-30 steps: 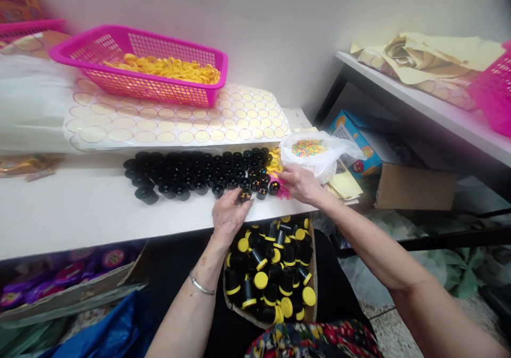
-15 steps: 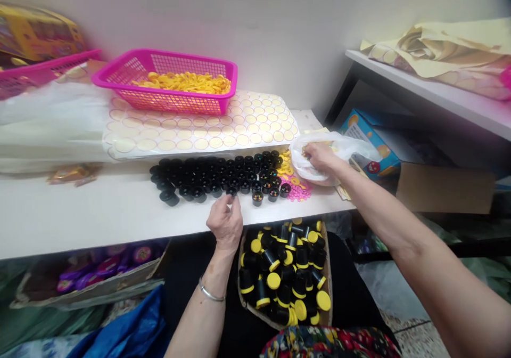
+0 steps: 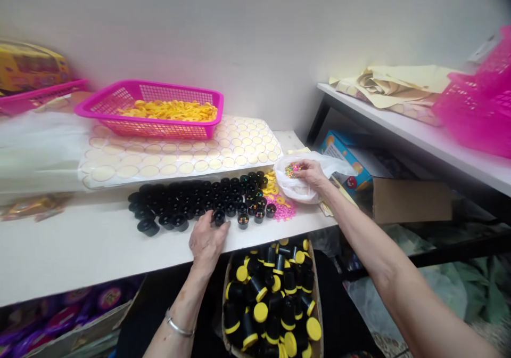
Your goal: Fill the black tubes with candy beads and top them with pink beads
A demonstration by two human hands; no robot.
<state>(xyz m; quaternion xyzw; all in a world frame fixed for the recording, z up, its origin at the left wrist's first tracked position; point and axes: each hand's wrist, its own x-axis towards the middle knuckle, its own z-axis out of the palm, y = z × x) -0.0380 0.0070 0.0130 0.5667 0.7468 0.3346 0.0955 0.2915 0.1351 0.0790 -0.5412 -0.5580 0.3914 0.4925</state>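
Several small black cups [image 3: 187, 201] stand in rows on the white shelf [image 3: 80, 246]. My left hand [image 3: 206, 239] rests at the front of the rows, its fingers closed round one black cup [image 3: 219, 217]. My right hand [image 3: 310, 172] is inside a white plastic bag [image 3: 303, 187] of coloured candy beads [image 3: 292, 170], fingers pinched on some of them. Three front cups [image 3: 255, 217] hold coloured beads. Yellow rings [image 3: 272, 185] and pink rings [image 3: 283, 211] lie between the cups and the bag.
A pink basket [image 3: 151, 110] of yellow lids sits on a sheet of round stickers [image 3: 179, 153]. Below the shelf edge a box [image 3: 271, 299] holds black containers with yellow lids. A side shelf [image 3: 419, 134] at right carries papers and a pink basket [image 3: 479, 102]; cardboard boxes [image 3: 411, 201] beneath.
My left hand moved left along the front row to another black cup. My right hand went from the cups into the bag and now pinches beads there. The camera view shifted.
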